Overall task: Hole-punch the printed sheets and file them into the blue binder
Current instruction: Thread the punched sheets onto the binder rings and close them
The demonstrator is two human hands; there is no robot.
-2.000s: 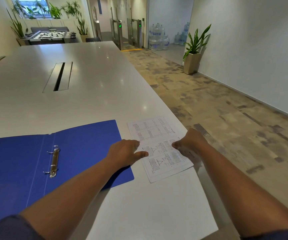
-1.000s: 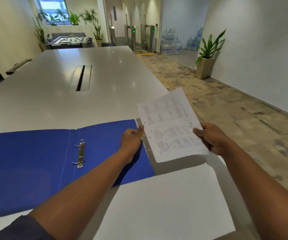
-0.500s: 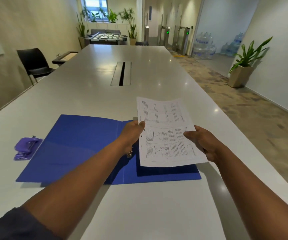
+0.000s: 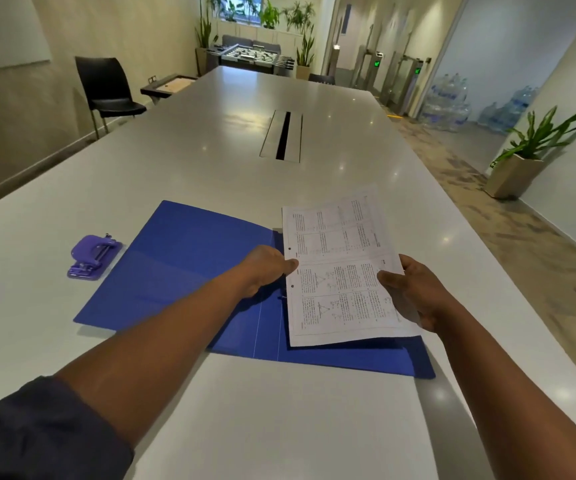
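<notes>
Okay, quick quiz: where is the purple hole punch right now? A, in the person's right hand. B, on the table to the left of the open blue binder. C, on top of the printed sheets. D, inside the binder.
B: the hole punch sits on the table just left of the open binder, while both hands hold the sheets.

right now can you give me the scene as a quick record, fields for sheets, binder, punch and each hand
sheets: printed sheets, held above the binder's right half, two punched holes visible on the left edge
binder: blue binder, lying open flat on the white table; rings mostly hidden by the left hand
punch: purple hole punch, on the table left of the binder, untouched
left hand: left hand pinches the sheets' left edge
right hand: right hand grips the sheets' right edge
</notes>
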